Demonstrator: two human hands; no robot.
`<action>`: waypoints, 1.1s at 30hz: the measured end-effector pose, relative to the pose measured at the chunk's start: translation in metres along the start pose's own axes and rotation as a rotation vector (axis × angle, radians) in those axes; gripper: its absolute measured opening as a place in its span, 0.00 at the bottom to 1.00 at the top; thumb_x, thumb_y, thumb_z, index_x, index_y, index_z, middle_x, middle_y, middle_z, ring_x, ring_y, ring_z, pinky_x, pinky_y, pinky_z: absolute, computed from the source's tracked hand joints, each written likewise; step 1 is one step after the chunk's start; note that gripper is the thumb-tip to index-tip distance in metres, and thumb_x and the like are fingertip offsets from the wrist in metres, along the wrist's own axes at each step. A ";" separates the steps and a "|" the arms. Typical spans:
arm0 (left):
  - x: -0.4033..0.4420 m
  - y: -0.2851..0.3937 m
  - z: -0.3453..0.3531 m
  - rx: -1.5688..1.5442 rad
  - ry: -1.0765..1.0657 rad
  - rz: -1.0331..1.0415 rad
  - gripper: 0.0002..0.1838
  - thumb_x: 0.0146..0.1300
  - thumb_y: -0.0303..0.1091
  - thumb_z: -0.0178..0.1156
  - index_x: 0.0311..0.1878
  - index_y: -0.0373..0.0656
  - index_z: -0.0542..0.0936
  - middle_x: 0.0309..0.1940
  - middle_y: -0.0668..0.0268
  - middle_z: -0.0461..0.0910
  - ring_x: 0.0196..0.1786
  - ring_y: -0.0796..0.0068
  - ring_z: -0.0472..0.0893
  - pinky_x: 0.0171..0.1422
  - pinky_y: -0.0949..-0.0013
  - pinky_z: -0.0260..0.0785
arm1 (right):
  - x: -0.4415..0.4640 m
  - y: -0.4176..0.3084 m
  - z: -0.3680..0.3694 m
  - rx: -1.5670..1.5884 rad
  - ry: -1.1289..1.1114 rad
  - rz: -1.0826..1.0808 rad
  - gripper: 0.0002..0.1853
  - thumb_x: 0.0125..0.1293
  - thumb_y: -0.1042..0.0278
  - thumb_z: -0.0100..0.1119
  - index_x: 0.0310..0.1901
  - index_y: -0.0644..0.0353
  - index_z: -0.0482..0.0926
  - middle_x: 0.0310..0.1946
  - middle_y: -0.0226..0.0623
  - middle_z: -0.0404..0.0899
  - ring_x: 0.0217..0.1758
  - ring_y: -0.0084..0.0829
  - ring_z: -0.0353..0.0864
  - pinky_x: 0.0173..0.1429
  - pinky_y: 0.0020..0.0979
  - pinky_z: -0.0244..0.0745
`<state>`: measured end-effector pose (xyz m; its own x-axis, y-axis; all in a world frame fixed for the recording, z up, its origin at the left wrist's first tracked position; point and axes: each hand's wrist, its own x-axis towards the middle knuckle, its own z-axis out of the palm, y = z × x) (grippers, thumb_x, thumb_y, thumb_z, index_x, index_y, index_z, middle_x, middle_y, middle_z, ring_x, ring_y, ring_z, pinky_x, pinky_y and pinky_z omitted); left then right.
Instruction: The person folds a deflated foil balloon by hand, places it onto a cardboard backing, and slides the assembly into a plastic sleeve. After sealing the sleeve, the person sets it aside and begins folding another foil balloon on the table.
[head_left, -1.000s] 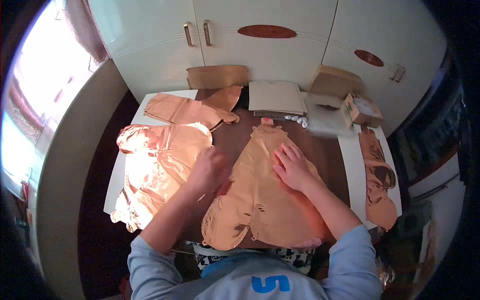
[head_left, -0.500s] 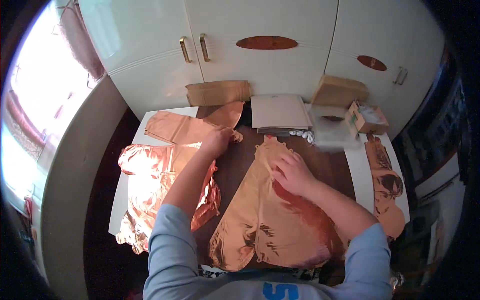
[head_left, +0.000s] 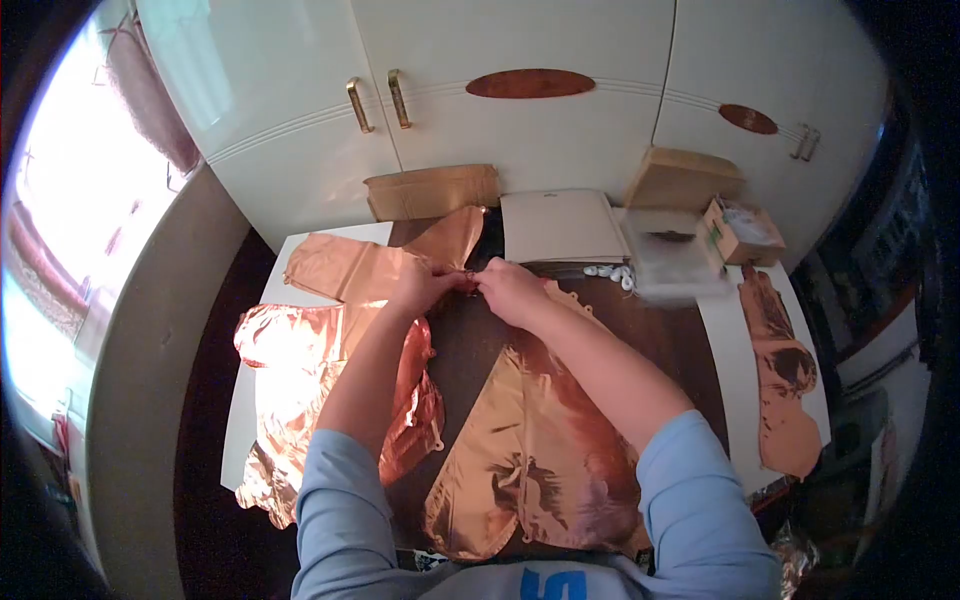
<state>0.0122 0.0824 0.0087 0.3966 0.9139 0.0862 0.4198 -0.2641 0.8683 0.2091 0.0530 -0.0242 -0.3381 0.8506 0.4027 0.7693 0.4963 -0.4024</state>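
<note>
My left hand (head_left: 418,286) pinches the tip of a flat rose-gold foil balloon (head_left: 345,268) near the middle of the table's far side. My right hand (head_left: 512,292) meets it there, its fingers closed at the same tip. What lies between the fingertips is small and partly hidden. A second foil balloon (head_left: 480,450) lies flat in front of me, under my right forearm. Shiny, crumpled foil (head_left: 300,350) spreads at the left, beneath my left forearm; whether it joins the held piece I cannot tell.
At the right edge lies another narrow foil balloon (head_left: 785,400). Along the back are a grey-white flat box (head_left: 560,225), white string bundles (head_left: 622,276), a clear plastic bag (head_left: 675,265), a small open box (head_left: 745,240) and cardboard (head_left: 430,190) against the cabinet (head_left: 530,140).
My right hand has left the middle balloon and moved left and away from me to join my left hand. The left hand has shifted slightly, still at the foil tip.
</note>
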 end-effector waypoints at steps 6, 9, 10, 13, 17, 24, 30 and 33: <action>0.011 -0.019 -0.006 0.190 0.123 0.084 0.09 0.67 0.31 0.62 0.43 0.37 0.87 0.36 0.62 0.88 0.36 0.75 0.84 0.43 0.68 0.76 | 0.008 -0.008 -0.005 -0.204 -0.077 -0.080 0.10 0.66 0.66 0.54 0.40 0.59 0.84 0.42 0.42 0.79 0.48 0.44 0.80 0.54 0.44 0.76; 0.010 -0.019 0.005 0.243 0.293 0.187 0.08 0.66 0.31 0.63 0.43 0.37 0.84 0.37 0.59 0.87 0.37 0.68 0.85 0.44 0.65 0.76 | 0.013 -0.004 -0.004 -0.308 -0.117 -0.179 0.10 0.65 0.67 0.53 0.38 0.59 0.84 0.42 0.41 0.79 0.49 0.42 0.79 0.54 0.43 0.75; 0.010 -0.020 0.007 0.270 0.357 0.225 0.08 0.65 0.32 0.64 0.43 0.37 0.83 0.38 0.58 0.87 0.38 0.65 0.86 0.44 0.64 0.76 | 0.015 -0.004 -0.006 -0.339 -0.138 -0.207 0.10 0.65 0.67 0.53 0.38 0.59 0.84 0.43 0.40 0.79 0.50 0.42 0.79 0.55 0.42 0.74; 0.006 -0.017 0.004 0.460 0.258 0.236 0.09 0.62 0.32 0.67 0.41 0.38 0.81 0.39 0.55 0.85 0.42 0.57 0.86 0.45 0.61 0.77 | 0.019 -0.009 -0.010 -0.367 -0.193 -0.233 0.11 0.64 0.68 0.52 0.38 0.60 0.84 0.43 0.41 0.79 0.50 0.41 0.79 0.54 0.42 0.74; -0.001 -0.010 -0.001 0.506 0.236 0.379 0.10 0.60 0.31 0.66 0.44 0.39 0.84 0.41 0.57 0.86 0.44 0.56 0.86 0.49 0.60 0.77 | 0.018 -0.014 -0.014 -0.347 -0.194 -0.307 0.11 0.63 0.68 0.52 0.36 0.59 0.84 0.42 0.40 0.80 0.49 0.41 0.80 0.54 0.42 0.74; 0.002 -0.019 -0.006 0.408 0.127 0.426 0.12 0.60 0.28 0.65 0.47 0.40 0.86 0.42 0.56 0.87 0.45 0.59 0.86 0.51 0.62 0.78 | 0.037 -0.005 -0.008 -0.359 -0.168 -0.227 0.08 0.60 0.67 0.57 0.32 0.56 0.86 0.36 0.41 0.84 0.41 0.44 0.85 0.48 0.45 0.78; -0.001 -0.008 -0.016 0.356 0.114 0.303 0.13 0.58 0.29 0.66 0.47 0.39 0.85 0.39 0.56 0.86 0.43 0.63 0.86 0.49 0.63 0.78 | 0.055 -0.017 -0.027 -0.135 -0.263 0.080 0.07 0.60 0.66 0.59 0.34 0.51 0.87 0.37 0.43 0.84 0.43 0.47 0.85 0.48 0.45 0.79; -0.001 -0.009 -0.009 0.220 0.254 0.240 0.13 0.57 0.31 0.68 0.45 0.40 0.84 0.38 0.57 0.86 0.43 0.62 0.85 0.47 0.61 0.78 | 0.059 -0.016 -0.022 -0.060 -0.147 0.021 0.07 0.62 0.64 0.59 0.33 0.51 0.87 0.38 0.43 0.83 0.43 0.48 0.84 0.48 0.47 0.79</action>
<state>0.0003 0.0870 0.0052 0.3021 0.8580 0.4154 0.5150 -0.5135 0.6863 0.1892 0.0916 0.0241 -0.3941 0.8790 0.2684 0.8063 0.4708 -0.3582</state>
